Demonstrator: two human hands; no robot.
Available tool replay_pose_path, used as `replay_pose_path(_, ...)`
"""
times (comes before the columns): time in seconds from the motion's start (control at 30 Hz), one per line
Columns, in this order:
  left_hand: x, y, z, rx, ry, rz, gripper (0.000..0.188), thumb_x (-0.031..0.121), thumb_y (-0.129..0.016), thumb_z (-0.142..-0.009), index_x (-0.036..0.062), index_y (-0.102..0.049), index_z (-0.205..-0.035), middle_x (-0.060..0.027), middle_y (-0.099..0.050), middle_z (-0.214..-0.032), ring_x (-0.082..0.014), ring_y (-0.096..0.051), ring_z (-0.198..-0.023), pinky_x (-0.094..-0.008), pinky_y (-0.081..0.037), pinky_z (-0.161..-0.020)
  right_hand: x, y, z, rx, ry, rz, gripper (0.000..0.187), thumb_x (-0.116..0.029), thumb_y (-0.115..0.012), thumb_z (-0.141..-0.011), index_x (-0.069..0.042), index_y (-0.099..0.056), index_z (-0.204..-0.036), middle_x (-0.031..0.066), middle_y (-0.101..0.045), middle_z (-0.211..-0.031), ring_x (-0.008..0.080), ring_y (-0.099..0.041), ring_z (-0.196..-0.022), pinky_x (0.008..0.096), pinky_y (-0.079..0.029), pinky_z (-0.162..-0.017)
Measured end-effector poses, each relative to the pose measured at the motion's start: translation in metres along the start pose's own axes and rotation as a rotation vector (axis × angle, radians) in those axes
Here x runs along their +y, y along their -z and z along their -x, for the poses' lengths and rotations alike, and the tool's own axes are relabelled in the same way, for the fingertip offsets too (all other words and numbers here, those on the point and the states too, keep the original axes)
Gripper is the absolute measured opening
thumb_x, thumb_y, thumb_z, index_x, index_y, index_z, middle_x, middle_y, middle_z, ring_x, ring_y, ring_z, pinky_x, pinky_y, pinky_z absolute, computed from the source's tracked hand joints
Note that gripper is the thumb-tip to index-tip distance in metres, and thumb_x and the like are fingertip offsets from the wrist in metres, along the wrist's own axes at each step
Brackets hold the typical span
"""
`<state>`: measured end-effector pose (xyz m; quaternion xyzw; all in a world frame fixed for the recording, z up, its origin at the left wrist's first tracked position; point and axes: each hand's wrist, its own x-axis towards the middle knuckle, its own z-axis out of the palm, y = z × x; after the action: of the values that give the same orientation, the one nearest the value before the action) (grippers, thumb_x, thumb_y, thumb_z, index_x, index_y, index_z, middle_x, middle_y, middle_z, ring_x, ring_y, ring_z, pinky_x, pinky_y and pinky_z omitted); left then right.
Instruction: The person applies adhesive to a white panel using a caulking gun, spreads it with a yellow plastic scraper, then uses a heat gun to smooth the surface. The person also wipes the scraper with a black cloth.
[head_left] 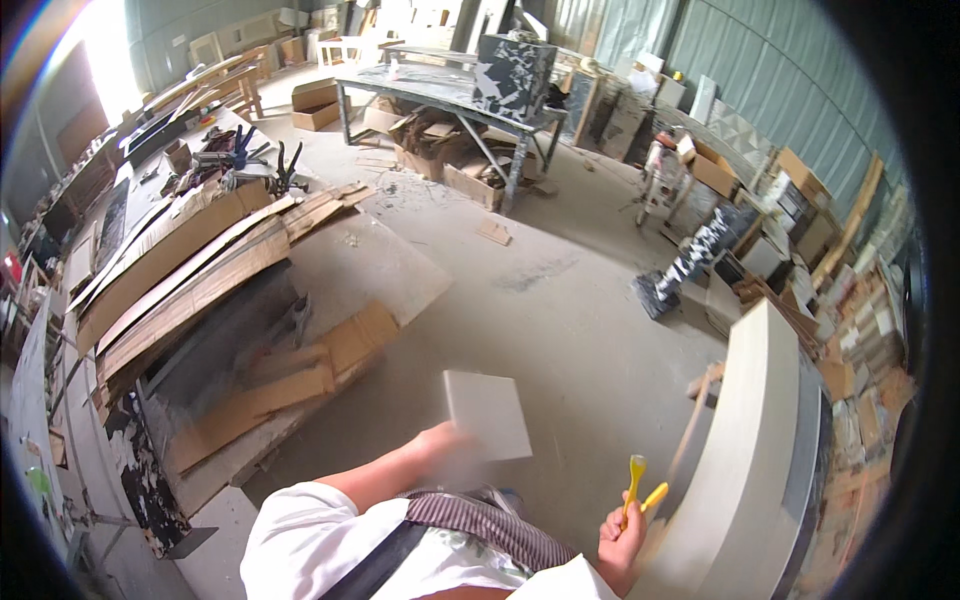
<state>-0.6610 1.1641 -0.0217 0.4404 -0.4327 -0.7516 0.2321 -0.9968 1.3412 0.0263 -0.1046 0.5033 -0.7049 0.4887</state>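
Note:
My left hand (443, 447), smeared by motion, grips the edge of a pale square tile-like slab (492, 415) held out in front of my body. My right hand (620, 545) is closed around a yellow tool (638, 480) at the lower right. Two yellow parts spread in a V above the fist, and its exact kind cannot be made out. Close to the right hand stands a long pale panel (735, 450) on its edge.
Flattened cardboard (200, 290) covers a bench at left, with dark-handled clamps (288, 170) behind. A paint-marked work table (430, 90) stands ahead, boxes beneath it. To the right are a black-and-white post (690, 260) and stacked offcuts. A loose scrap (494, 233) lies on the floor.

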Motion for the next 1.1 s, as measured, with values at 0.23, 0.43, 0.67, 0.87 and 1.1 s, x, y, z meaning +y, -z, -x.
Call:
replay_pose_path(0.23,0.092,0.021,-0.161,0.215,0.053,0.103,0.037,0.017,-0.065,-0.081,0.0015,-0.059,-0.115,-0.0059,-0.064,-0.099,-0.0139,-0.061,-0.081,-0.0275,-0.051,-0.067,0.011,-0.021,-0.268,-0.067,-0.061,0.172,0.025,-0.026,-0.051,-0.097,-0.007,-0.058,-0.112,-0.0019,-0.046,-0.064,0.0052,-0.035,-0.046,0.0208,-0.028,-0.040)
replay_pose_path(0.43,0.108,0.083,-0.260,0.561,-0.098,0.347,0.031,0.016,-0.066,-0.083,0.0060,-0.059,-0.112,-0.0045,-0.064,-0.099,-0.0159,-0.061,-0.088,-0.0307,-0.052,-0.073,-0.043,-0.238,-0.453,-0.442,-0.316,0.346,0.026,-0.022,-0.049,-0.097,-0.003,-0.053,-0.115,0.0013,-0.051,-0.065,0.0062,-0.036,-0.045,0.0203,-0.028,-0.041)
replay_pose_path(0.67,0.212,0.135,-0.302,0.801,-0.204,0.891,0.024,0.015,-0.065,-0.084,0.0035,-0.059,-0.104,-0.0073,-0.063,-0.090,-0.0171,-0.062,-0.076,-0.0293,-0.049,-0.061,-0.012,-0.455,-0.601,-0.938,-0.432,0.566,0.026,-0.021,-0.049,-0.098,-0.001,-0.052,-0.115,0.0045,-0.055,-0.066,0.0067,-0.038,-0.045,0.0202,-0.030,-0.042)
replay_pose_path(0.87,0.274,0.250,-0.393,0.865,-0.399,0.906,0.021,0.014,-0.064,-0.084,0.0011,-0.060,-0.100,-0.0091,-0.063,-0.085,-0.0192,-0.063,-0.070,-0.0291,-0.050,-0.057,0.049,-0.588,-0.700,-0.960,-0.517,0.582,0.026,-0.021,-0.047,-0.098,-0.001,-0.052,-0.115,0.0054,-0.055,-0.066,0.0071,-0.040,-0.046,0.0210,-0.032,-0.042)
replay_pose_path(1.1,0.338,0.405,-0.484,0.828,-0.379,0.886,0.024,0.017,-0.065,-0.084,0.0010,-0.062,-0.102,-0.0079,-0.064,-0.089,-0.0175,-0.063,-0.080,-0.0309,-0.050,-0.065,0.070,-0.731,-0.829,-0.753,-0.401,0.603,0.023,-0.021,-0.047,-0.098,-0.005,-0.052,-0.113,0.0030,-0.054,-0.067,0.0061,-0.039,-0.044,0.0194,-0.029,-0.038)
